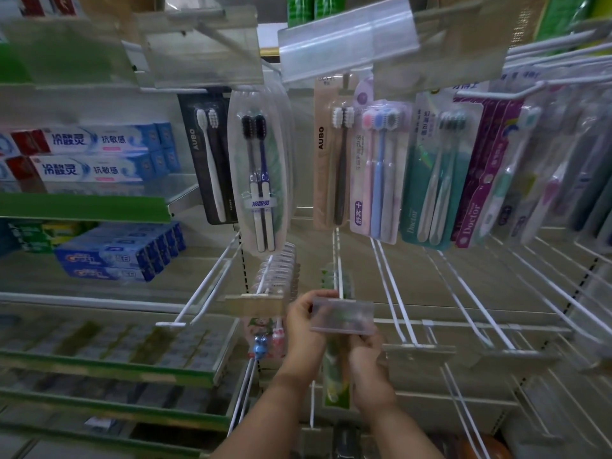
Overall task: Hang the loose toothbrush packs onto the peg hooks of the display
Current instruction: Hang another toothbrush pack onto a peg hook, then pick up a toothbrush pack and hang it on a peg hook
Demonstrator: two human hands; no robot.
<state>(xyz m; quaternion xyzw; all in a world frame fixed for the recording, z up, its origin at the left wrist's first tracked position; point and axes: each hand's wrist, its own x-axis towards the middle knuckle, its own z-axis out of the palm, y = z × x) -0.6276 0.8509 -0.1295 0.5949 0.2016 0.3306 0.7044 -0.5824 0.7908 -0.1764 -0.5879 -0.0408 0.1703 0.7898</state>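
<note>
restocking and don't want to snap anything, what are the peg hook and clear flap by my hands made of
Peg hook: probably metal wire with smooth white coating; thin, straight paired rods.
Clear flap: likely rigid transparent plastic, glossy; green of the toothbrush pack shows through it and its edges are crisp.

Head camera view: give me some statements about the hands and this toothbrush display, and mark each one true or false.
1. The left hand grips the clear label holder. True.
2. A green pack sits between the left hand and the right hand. True.
3. The toothpaste boxes are on the right. False: they sit on the left shelves.
4. Nothing hangs in the upper row. False: toothbrush packs hang there.
</note>
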